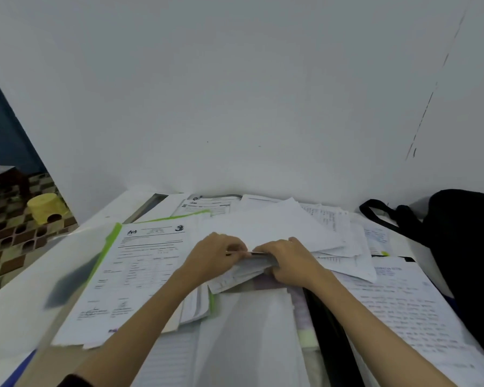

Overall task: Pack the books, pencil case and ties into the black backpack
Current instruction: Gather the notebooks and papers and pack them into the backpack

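A white table [17, 325] is sitting against a pale wall [235, 93], and you are leaning over it with both arms stretched forward. Nearest you, under your forearms, loose white sheets [246, 339] are lying in overlapping layers. Your left hand [214, 254] and right hand [289, 261] are meeting over a thin bundle of papers [246, 270], fingers curled round its edges, each hand gripping one end, with the bundle tilted up off the pile. Just left of your left hand a printed form [140, 272] is resting on a green folder [106, 252]. Right of your right arm a handwritten page [403, 311] is lying flat. Beyond your hands more papers [299, 227] are spreading toward the wall. The black backpack [464, 252] is slumping well off to the right of your right hand, its strap [380, 213] looping toward the wall. Far left of your left hand, a yellow stool [48, 208] is standing on a tiled floor [9, 241].
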A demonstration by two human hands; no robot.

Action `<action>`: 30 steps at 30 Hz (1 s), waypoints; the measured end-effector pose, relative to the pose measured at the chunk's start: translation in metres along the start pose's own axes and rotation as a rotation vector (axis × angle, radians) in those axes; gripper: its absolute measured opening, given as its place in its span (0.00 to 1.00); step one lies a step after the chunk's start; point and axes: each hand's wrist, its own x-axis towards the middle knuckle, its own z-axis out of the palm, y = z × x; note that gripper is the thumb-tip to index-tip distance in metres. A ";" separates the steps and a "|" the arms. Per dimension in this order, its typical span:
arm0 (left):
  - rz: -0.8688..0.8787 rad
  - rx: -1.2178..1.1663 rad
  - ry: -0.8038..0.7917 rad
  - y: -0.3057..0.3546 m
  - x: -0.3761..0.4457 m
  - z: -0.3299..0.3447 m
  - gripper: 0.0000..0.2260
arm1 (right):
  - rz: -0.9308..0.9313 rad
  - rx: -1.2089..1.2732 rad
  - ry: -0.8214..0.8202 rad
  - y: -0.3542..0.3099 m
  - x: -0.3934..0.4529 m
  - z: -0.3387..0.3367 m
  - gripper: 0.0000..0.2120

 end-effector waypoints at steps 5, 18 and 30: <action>-0.254 -0.317 0.126 -0.033 -0.005 -0.020 0.14 | 0.031 -0.062 -0.106 0.000 0.004 0.000 0.24; -0.718 -1.356 0.332 -0.057 0.001 -0.020 0.26 | 0.189 0.278 0.326 -0.003 0.020 -0.020 0.10; -0.746 -1.454 0.113 -0.053 0.024 0.008 0.17 | 0.276 0.521 0.211 0.008 0.007 -0.013 0.07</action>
